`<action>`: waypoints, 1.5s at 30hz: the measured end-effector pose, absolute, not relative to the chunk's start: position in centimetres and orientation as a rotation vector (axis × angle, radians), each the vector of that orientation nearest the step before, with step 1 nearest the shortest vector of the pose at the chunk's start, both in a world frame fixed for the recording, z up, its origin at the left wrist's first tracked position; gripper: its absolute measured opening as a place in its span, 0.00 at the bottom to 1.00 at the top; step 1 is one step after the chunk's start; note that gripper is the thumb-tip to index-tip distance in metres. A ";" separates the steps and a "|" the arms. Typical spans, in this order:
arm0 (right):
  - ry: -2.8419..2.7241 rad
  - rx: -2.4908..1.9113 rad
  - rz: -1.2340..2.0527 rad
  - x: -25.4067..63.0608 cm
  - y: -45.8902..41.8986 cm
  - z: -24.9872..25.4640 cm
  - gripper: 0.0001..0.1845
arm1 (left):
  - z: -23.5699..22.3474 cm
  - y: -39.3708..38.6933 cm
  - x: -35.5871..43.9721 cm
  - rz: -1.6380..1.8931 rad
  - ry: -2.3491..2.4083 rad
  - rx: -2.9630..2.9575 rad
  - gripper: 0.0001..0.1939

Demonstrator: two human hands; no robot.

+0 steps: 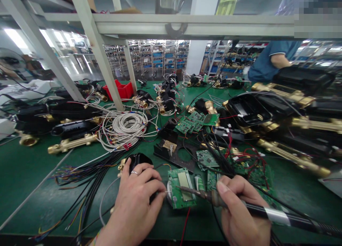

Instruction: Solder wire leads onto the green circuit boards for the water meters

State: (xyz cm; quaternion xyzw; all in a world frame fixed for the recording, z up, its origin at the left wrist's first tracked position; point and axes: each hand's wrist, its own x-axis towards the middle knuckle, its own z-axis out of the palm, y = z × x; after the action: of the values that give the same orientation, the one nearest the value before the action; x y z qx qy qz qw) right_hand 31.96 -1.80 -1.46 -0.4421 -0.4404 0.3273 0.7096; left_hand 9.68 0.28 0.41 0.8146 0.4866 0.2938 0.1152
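Observation:
My right hand (240,210) is closed around a soldering iron (264,213). The iron's tip points left over a green circuit board (175,198) with a rectangular display (186,185). At the board's left edge my left hand (139,199) has thumb and forefinger pinched on what looks like a thin white wire (167,192). The other left fingers rest over a black housing (139,160) with a brass fitting (121,166), partly hidden by the hand. Just right of the display board lies a green-and-white cylinder (199,183), apparently a battery.
A black stand (173,155) sits behind the board. Coiled grey cables (128,125) and dark wires (88,182) spread leftward. Circuit boards (208,158) and brass-bodied meters (294,157) crowd the right. A red bin (120,90) stands behind; a person (267,61) is across the table.

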 end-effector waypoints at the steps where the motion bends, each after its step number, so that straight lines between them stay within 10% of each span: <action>1: -0.973 -0.977 0.723 31.9 -1.8 -1.4 0.25 | 0.3 0.2 9.6 0.870 1.417 2.397 0.11; 45: -1.188 -1.024 0.748 31.8 -1.8 -2.0 0.22 | -1.2 -0.7 10.5 1.181 1.437 2.520 0.12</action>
State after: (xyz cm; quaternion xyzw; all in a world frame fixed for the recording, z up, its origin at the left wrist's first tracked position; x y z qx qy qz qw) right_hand 31.84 -1.75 -1.96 -0.4499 -0.5221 0.3288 0.6457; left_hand 10.55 -0.65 -1.15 0.8046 0.4587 0.3772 0.0046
